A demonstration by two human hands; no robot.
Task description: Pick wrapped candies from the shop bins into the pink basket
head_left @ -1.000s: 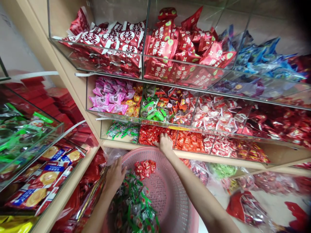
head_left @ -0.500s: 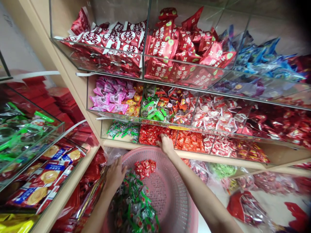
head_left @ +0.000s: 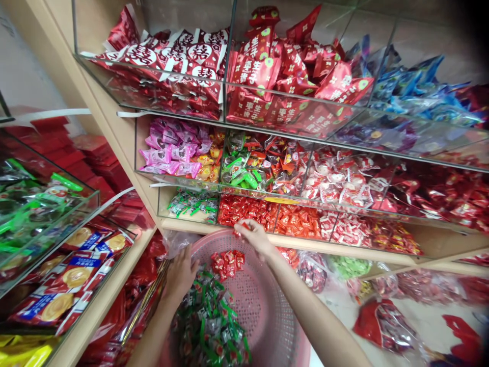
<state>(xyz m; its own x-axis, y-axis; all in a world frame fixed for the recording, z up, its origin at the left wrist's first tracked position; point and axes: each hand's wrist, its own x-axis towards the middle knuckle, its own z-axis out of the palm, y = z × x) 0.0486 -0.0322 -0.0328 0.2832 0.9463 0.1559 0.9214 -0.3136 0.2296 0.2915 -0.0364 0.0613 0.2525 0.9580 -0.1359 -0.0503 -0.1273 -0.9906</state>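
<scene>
A pink plastic basket (head_left: pixel 282 306) sits below the shelves. It contains green-and-clear wrapped candies (head_left: pixel 214 326) and a small heap of red-wrapped candies (head_left: pixel 228 264). My left hand (head_left: pixel 182 275) grips the basket's left rim, thumb on the inner side. Over the far rim, my right hand (head_left: pixel 255 238) is closed on red-wrapped candy (head_left: pixel 240 230); how many pieces it holds is hidden by the fingers. Just behind that hand is the bottom-shelf compartment of similar red candies (head_left: pixel 244 208).
Clear-fronted bins hold pink-wrapped candies (head_left: pixel 168 150), orange-red candies (head_left: pixel 298 221) and large red packets (head_left: pixel 254 71). Packaged biscuits (head_left: pixel 72 278) lie in a bin at left. Bagged sweets (head_left: pixel 385 326) lie low at right. A wooden shelf edge (head_left: pixel 328 247) runs behind the basket.
My right hand has come out of the red candy compartment and moved down and slightly left, over the basket's far rim, with red candy in its fingers. My left hand stays on the rim.
</scene>
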